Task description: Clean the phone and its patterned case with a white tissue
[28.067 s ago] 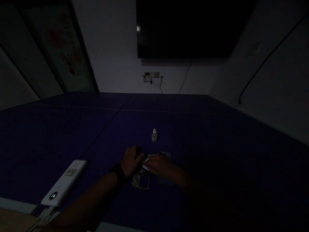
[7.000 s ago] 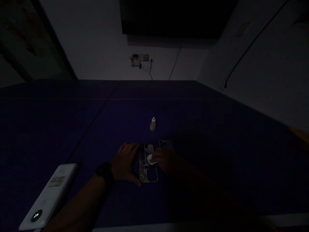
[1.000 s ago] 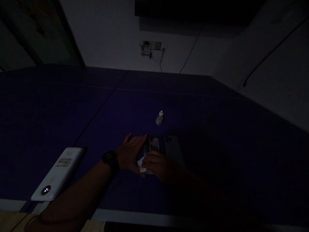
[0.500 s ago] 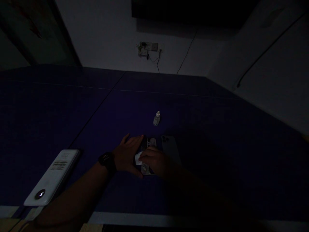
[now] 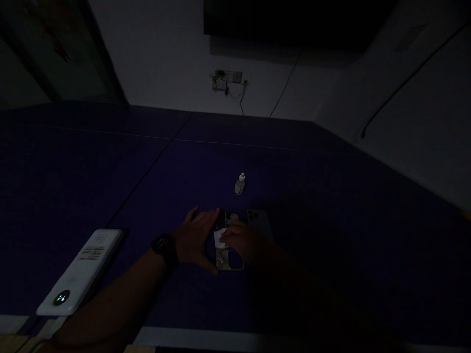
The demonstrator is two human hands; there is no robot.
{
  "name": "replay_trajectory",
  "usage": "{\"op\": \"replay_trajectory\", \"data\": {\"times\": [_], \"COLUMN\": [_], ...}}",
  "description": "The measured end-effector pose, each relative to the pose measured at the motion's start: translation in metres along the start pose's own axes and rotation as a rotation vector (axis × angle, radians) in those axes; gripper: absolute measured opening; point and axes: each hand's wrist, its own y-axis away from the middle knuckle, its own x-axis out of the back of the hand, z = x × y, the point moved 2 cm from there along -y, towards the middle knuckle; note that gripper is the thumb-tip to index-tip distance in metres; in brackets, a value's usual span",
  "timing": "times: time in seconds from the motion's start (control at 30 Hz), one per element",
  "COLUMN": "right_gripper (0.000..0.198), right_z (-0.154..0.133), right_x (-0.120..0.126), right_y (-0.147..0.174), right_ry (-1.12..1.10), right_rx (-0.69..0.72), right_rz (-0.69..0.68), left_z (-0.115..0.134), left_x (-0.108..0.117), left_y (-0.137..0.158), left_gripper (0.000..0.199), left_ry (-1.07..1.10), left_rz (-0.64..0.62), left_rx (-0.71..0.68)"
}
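A patterned phone case (image 5: 222,261) with a large camera cutout lies flat on the dark blue tabletop. My left hand (image 5: 195,239), wearing a black watch, rests with fingers spread along the case's left edge. In my right hand (image 5: 243,240), pinched fingers press a white wipe (image 5: 220,239) onto the middle of the case, hiding part of it. Just right of the case lies a grey phone (image 5: 262,223), camera lenses at its far end, partly covered by my right hand. Beyond them stands a small clear bottle (image 5: 240,186) with a white cap.
A white power bank (image 5: 83,269) with a lit display lies at the near left, beside my left forearm. At the far wall are sockets (image 5: 228,78) with cables, below a dark screen (image 5: 294,24). The room is dim.
My right hand and the wipe have shifted right across the case, showing more of the cutout. My left hand stays at the case's edge. The whole view has dropped slightly.
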Motion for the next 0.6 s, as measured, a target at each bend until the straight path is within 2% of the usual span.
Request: {"op": "replay_trajectory", "data": {"times": [0.13, 0.23, 0.37, 0.5, 0.6], "right_gripper": [0.012, 0.012, 0.013, 0.016, 0.014], "right_z": [-0.011, -0.016, 0.0, 0.007, 0.002], "right_x": [-0.001, -0.005, 0.0, 0.003, -0.004], "right_y": [-0.001, -0.007, -0.006, -0.001, -0.006], "right_ry": [-0.037, -0.006, 0.029, 0.016, -0.011], "right_rx": [0.099, 0.055, -0.009, 0.103, 0.114], "right_rz": [-0.055, -0.038, -0.016, -0.067, -0.004], "left_z": [0.001, 0.001, -0.001, -0.001, -0.001], "left_x": [0.001, 0.0, -0.002, -0.003, -0.002], "left_y": [-0.001, -0.001, -0.001, 0.0, -0.001], "left_gripper": [0.148, 0.149, 0.147, 0.149, 0.15], "left_ry": [0.003, -0.013, -0.014, -0.001, 0.004], "left_rz": [-0.016, -0.019, 0.003, -0.001, -0.009], "left_rx": [0.007, 0.012, -0.008, -0.006, 0.001]}}
